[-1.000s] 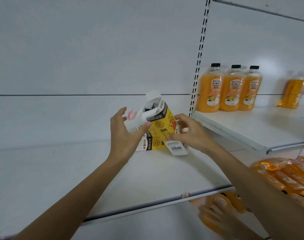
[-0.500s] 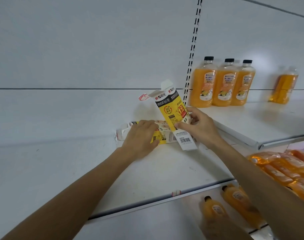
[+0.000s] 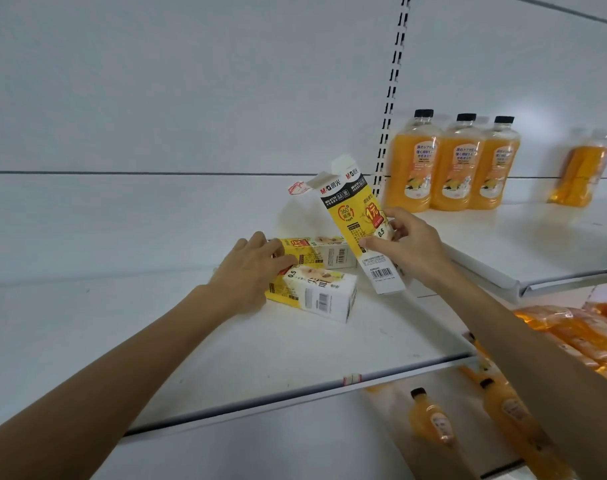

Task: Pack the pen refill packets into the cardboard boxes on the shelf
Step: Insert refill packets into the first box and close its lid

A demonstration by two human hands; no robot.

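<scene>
On the white shelf (image 3: pixel 295 351) my right hand (image 3: pixel 407 244) grips a yellow and white cardboard box (image 3: pixel 350 220). That box stands tilted on its lower end, with its top flaps open. To its left two more yellow and white boxes lie on their sides: a near box (image 3: pixel 316 296) and a far box (image 3: pixel 329 252) behind it. My left hand (image 3: pixel 250 275) lies over their left ends, fingers curled onto the near box. No loose refill packets show; the inside of the open box is hidden.
Three orange juice bottles (image 3: pixel 454 164) stand on the higher shelf (image 3: pixel 537 244) to the right, a blurred one further right. Orange packs (image 3: pixel 572 327) lie at the right edge, and more bottles (image 3: pixel 430 420) on the shelf below. A slotted upright (image 3: pixel 392 98) divides the back panels.
My left hand let go of the open box's top and dropped onto the lying boxes. The near lying box now shows in front of the far one. My right hand kept the open box upright.
</scene>
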